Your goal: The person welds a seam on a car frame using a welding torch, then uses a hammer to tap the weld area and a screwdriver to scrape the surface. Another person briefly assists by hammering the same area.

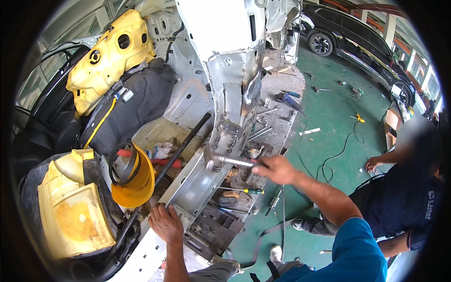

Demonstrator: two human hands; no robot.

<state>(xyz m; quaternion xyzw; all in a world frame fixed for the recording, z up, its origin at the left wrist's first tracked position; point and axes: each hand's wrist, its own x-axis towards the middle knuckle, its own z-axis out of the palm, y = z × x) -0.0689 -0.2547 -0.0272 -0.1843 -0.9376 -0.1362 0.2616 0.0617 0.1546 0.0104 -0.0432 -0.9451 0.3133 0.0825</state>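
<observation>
My right hand is closed around the handle of a hammer. The hammer's metal head is over the sill of a stripped car body, just below a scorched grey pillar with a row of small round marks near its foot. My left hand rests on the inner edge of the white sill, fingers laid over the metal and holding no tool. Beside it, a long black bar leans across the sill. A yellow hard hat lies inside the car body, left of the bar.
Yellow foam pieces and dark carpet fill the car's interior. Screwdrivers and a blue power tool lie on the platform. A cable crosses the green floor. A co-worker crouches at right; a black car stands behind.
</observation>
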